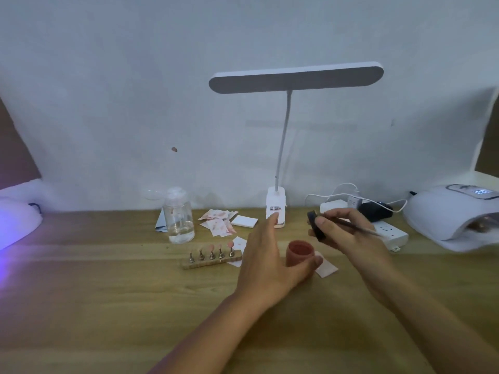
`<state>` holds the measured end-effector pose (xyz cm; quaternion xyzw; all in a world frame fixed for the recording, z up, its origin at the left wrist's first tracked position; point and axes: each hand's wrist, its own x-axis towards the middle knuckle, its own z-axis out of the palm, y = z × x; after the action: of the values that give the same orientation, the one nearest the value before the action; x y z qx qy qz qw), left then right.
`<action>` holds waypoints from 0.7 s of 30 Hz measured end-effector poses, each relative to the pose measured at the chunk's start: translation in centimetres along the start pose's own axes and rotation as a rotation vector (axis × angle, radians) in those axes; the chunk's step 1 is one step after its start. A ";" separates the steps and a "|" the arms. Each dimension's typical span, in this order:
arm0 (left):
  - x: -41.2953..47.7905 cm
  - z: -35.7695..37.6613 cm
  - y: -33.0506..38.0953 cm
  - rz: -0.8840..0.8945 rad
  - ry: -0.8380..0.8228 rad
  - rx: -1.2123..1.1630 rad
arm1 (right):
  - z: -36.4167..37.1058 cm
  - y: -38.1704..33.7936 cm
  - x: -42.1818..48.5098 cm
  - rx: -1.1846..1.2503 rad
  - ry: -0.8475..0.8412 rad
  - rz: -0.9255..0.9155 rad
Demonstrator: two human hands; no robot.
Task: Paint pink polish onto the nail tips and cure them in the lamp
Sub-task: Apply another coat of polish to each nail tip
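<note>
Two forearms reach over bare wood of the table [108, 306]. The left hand [267, 257] has straight fingers and its thumb curled round the pink polish jar [300, 252]. Just left of it, nail tips [216, 248] stand in a wooden holder [210, 262]. The right hand [348, 236] pinches a black lid [315, 225] and a brush [356, 227]. Farther right sits the curing lamp [437, 214], and a desk lamp [276, 203] stands by the far wall.

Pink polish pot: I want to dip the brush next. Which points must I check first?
1. Pink polish pot open: ok.
2. Left hand holds the pot, thumb round it: ok.
3. Right hand holds brush and black lid: ok.
4. Polish on the bristles: cannot tell.
5. Nail tips standing on wooden stand: ok.
6. Curing lamp display lit: ok.
</note>
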<state>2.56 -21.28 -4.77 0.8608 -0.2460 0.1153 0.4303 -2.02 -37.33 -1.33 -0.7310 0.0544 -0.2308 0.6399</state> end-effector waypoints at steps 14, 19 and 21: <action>-0.8 0.1 -1.2 0.094 -0.016 -0.033 | -1.0 0.1 -0.1 -0.213 -0.287 -0.135; -1.1 0.0 -1.1 0.128 -0.017 -0.050 | -0.9 0.0 0.2 -0.277 -0.301 -0.168; -1.1 0.0 -1.0 0.138 -0.015 -0.060 | -1.0 -0.3 0.3 -0.293 -0.316 -0.180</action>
<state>2.09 -20.39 -5.88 0.8295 -0.3112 0.1308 0.4449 -2.19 -38.34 -0.92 -0.8450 -0.0787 -0.1593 0.5044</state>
